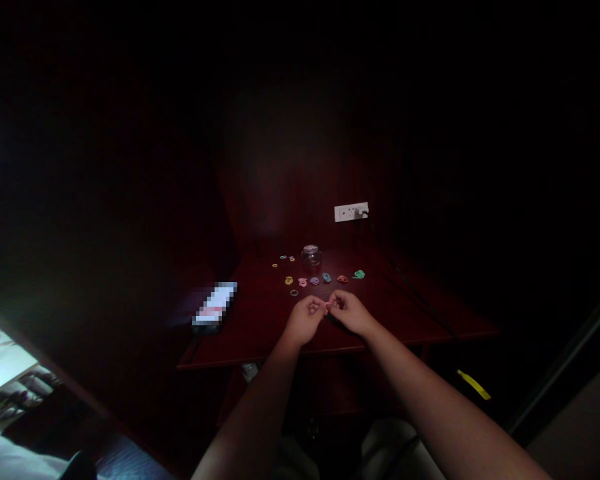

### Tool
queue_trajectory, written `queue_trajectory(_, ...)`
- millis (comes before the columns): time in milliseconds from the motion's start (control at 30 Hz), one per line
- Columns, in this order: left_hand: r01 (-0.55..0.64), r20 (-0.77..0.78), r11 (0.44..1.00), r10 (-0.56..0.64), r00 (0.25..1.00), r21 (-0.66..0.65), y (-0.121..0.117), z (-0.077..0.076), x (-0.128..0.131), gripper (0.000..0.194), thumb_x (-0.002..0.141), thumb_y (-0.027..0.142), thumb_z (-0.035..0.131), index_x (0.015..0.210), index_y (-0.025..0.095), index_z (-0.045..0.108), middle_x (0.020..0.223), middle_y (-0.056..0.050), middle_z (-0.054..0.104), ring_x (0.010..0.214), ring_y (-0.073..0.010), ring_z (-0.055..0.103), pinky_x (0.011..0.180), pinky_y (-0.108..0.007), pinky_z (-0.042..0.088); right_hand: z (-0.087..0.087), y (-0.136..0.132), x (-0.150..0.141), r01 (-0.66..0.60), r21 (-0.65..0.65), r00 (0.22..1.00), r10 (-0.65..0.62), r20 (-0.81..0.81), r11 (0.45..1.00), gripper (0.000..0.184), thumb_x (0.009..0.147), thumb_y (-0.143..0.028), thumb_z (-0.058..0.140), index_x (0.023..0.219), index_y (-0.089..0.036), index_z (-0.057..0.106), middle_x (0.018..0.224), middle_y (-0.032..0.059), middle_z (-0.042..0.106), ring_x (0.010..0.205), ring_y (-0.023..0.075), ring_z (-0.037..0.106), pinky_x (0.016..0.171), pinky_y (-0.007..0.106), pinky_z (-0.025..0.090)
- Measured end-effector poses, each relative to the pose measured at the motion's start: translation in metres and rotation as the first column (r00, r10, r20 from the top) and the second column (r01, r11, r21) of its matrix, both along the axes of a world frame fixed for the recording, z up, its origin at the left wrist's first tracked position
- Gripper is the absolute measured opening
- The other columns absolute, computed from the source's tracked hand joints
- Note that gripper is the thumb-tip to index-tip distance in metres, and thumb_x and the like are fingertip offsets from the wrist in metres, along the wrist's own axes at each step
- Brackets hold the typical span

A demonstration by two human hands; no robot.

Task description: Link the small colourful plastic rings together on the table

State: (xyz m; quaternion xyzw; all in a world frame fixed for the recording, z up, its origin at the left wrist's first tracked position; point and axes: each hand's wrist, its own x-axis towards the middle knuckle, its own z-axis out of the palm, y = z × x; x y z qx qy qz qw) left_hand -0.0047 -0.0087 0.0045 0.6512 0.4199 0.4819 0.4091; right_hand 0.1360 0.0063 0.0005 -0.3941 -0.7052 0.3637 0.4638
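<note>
Coloured bands (327,277) heaped by colour, probably easier grabbing | your left hand (304,321) and right hand (351,313) pinch a tiny pink thing (327,305), fingertips close, control I guess

Jar (311,262) blocks the middle; room above it

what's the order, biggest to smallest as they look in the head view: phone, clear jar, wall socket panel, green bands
1. phone
2. clear jar and wall socket panel, too alike to rank: the jar is taller, the panel wider
3. green bands
</note>
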Motion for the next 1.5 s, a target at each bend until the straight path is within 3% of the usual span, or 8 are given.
queue_trajectory(467,-0.029,0.013,0.999,0.029,0.999,0.027,0.0053,-0.0079,-0.0011,0.008,0.072,0.021,0.053,0.073,0.013,0.053,0.061,0.000,0.056,0.057,-0.0085,0.051,0.056,-0.019,0.040,0.0001,0.0001,-0.0005,-0.027,-0.009,0.999,0.027,-0.022,1.000,0.016,0.067,-0.027,0.055,0.063,-0.016,0.044,0.050,-0.0053,0.042,0.047,0.0061,0.035,0.044,0.019,0.027)
queue_trajectory(733,-0.018,0.015,1.000,0.018,1.000,0.013,0.0053,-0.0053,-0.0018,0.011,0.075,0.021,0.048,0.070,0.013,0.052,0.066,-0.002,0.058,0.059,-0.0086,0.052,0.058,-0.020,0.041,-0.0029,0.0025,0.0004,-0.011,-0.002,1.000,0.011,-0.007,1.000,0.014,0.068,-0.027,0.054,0.064,-0.016,0.045,0.051,-0.0048,0.043,0.047,0.0066,0.036,0.045,0.019,0.028)
queue_trajectory(1033,-0.034,-0.026,0.999,0.034,0.999,0.014,0.0030,-0.0024,-0.0014,0.016,0.073,0.028,0.053,0.067,0.014,0.053,0.056,0.001,0.054,0.055,-0.0093,0.050,0.056,-0.020,0.039,-0.0037,0.0038,0.0007,-0.029,-0.011,1.000,0.029,-0.010,1.000,0.021,0.065,-0.032,0.060,0.063,-0.016,0.046,0.052,-0.0042,0.046,0.047,0.0069,0.038,0.045,0.019,0.030)
queue_trajectory(1500,-0.023,-0.033,1.000,0.023,0.999,0.003,0.0008,0.0010,-0.0020,0.016,0.076,0.027,0.048,0.068,0.014,0.053,0.056,0.001,0.053,0.054,-0.0091,0.049,0.057,-0.021,0.038,-0.0017,0.0014,0.0012,-0.011,-0.002,1.000,0.012,0.014,1.000,0.025,0.065,-0.034,0.061,0.061,-0.016,0.043,0.051,-0.0051,0.043,0.047,0.0066,0.036,0.044,0.019,0.028)
